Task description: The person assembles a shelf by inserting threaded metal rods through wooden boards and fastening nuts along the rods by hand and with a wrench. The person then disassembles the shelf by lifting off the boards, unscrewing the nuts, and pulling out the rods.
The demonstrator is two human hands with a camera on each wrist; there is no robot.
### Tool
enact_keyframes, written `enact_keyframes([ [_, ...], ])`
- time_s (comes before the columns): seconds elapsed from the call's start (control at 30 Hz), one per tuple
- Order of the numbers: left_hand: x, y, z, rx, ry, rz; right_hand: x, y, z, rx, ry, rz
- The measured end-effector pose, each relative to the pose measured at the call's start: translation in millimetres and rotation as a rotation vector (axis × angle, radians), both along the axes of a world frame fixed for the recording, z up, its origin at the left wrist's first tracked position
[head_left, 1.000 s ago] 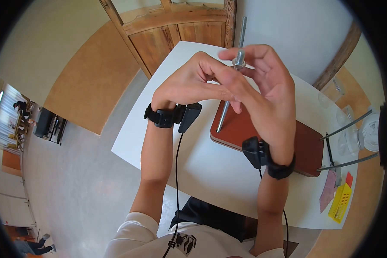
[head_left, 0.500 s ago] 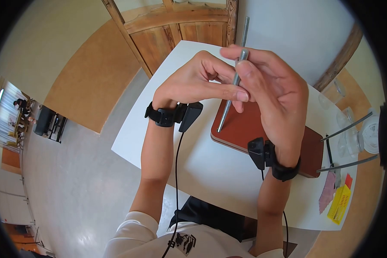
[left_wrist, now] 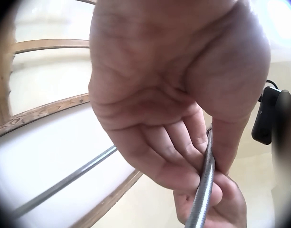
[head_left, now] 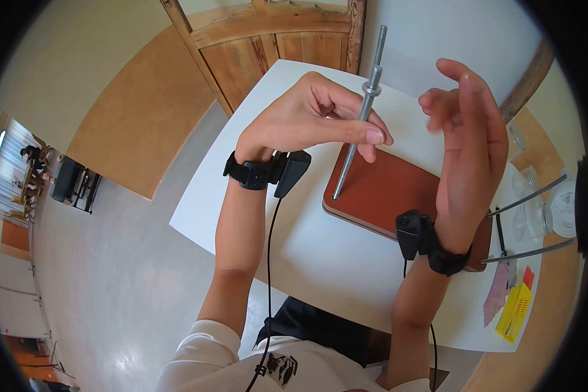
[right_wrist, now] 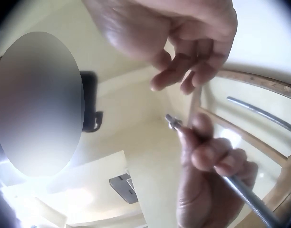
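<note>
In the head view my left hand (head_left: 326, 117) pinches a threaded metal rod (head_left: 353, 149) between thumb and fingers. The rod leans, its lower end at the near left corner of a reddish-brown slab (head_left: 389, 186). A flanged nut (head_left: 372, 89) sits on it just below the top tip, above my left fingers. My right hand (head_left: 470, 137) is apart from the rod, to its right, fingers loosely bent and holding nothing. The right wrist view shows the nut (right_wrist: 173, 122) past my left thumb. The rod (left_wrist: 205, 190) also passes between my left fingers in the left wrist view.
A second rod (head_left: 381, 46) rises behind the held one, and two more rods (head_left: 529, 194) extend from the slab's right side. Clear plastic containers (head_left: 526, 209), a yellow basket (head_left: 516, 312) and a pink cloth (head_left: 496, 294) lie at the right of the white table (head_left: 294, 228).
My right hand has let go of the rod's top and moved away to the right, leaving the nut in plain view. My left hand keeps its pinch on the rod.
</note>
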State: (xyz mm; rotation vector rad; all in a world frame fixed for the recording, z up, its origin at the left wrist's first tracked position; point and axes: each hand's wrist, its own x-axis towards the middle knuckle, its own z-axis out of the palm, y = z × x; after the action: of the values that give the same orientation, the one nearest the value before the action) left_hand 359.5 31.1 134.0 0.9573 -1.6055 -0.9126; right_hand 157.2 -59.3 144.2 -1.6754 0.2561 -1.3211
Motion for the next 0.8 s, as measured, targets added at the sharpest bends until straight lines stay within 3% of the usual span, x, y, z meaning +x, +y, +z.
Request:
enact_keyframes([
  [0.13,-1,0,2,0.037,0.026,-0.014,18,30,13,0.020,-0.024,-0.049],
  [0.23,0,1,0,0.019,0.008,-0.024,11,18,5,0.034,-0.041,0.135],
  [0.37,0,-1,3,0.042,0.012,0.015,-6,1,5,0.112,0.108,-0.054],
  [0.43,0,-2,-1,0.018,0.017,0.001,14,21,8,0.030,-0.102,0.003],
  [0.57,-1,1,2,0.032,0.004,-0.013,12,25,9,0.051,0.033,0.180],
  [0.63,-1,-1,1,0.013,-0.001,-0.006,1,10,6,0.123,0.024,-0.010],
  [0.7,0,0,1,-0.005,-0.004,0.001,-9,2,7,0.103,0.108,-0.008],
  [0.8,0,-2,1,0.064,0.042,0.002,-2,7,7,0.088,0.005,0.014],
])
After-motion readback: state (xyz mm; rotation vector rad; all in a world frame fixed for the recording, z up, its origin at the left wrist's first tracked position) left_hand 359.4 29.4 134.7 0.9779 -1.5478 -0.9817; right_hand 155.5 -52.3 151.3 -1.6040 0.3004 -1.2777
